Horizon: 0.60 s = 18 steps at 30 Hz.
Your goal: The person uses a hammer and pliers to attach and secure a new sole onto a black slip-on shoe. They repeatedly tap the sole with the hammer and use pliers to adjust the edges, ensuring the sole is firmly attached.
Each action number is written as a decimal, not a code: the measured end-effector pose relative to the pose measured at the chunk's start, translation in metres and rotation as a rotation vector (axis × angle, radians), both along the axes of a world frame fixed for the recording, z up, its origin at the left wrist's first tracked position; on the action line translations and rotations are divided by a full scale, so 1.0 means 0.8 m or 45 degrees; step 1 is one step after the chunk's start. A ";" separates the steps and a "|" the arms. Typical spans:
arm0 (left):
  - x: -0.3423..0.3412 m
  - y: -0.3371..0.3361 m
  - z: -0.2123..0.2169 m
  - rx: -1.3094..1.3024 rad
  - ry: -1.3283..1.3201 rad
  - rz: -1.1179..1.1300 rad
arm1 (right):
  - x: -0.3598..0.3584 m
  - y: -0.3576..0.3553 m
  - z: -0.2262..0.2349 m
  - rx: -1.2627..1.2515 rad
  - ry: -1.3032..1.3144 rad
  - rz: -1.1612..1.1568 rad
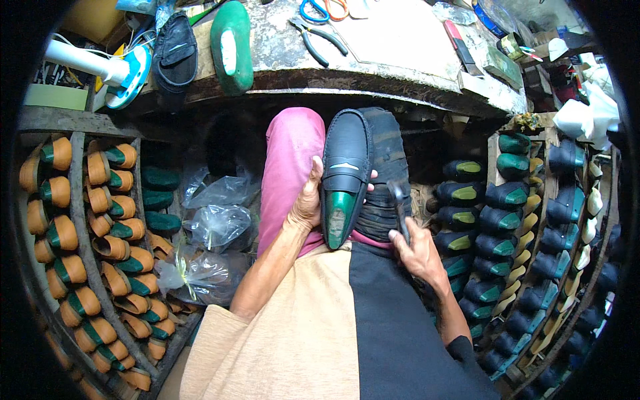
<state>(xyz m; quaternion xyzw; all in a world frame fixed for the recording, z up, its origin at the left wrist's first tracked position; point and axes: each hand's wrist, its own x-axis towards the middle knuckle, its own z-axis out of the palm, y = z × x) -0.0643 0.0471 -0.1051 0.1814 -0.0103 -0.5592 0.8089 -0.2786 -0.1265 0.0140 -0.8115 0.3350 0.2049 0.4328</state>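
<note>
A black loafer (348, 141) lies along my lap, its toe pointing away from me. Inside its opening shows a green shoe last (339, 212) with a worn pale patch at the heel end. My left hand (307, 199) grips the loafer around its middle, thumb on the left side and fingertips showing on the right. In my right hand (417, 248), to the right of the loafer, is a dark hammer (401, 207), held by its handle. The hammer's head is slightly blurred and apart from the shoe, over my dark-covered right thigh.
On the workbench (280, 60) ahead lie pliers (317, 40), a green last (231, 47), a black shoe upper (175, 53) and a red-handled tool (460, 47). Racks of tan shoes (63, 233) stand left, black shoes (501, 220) right. Plastic bags (217, 227) sit beside my left leg.
</note>
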 end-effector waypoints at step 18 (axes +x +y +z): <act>-0.002 0.006 -0.004 -0.043 -0.008 0.004 | 0.042 0.039 0.005 -0.632 -0.570 0.438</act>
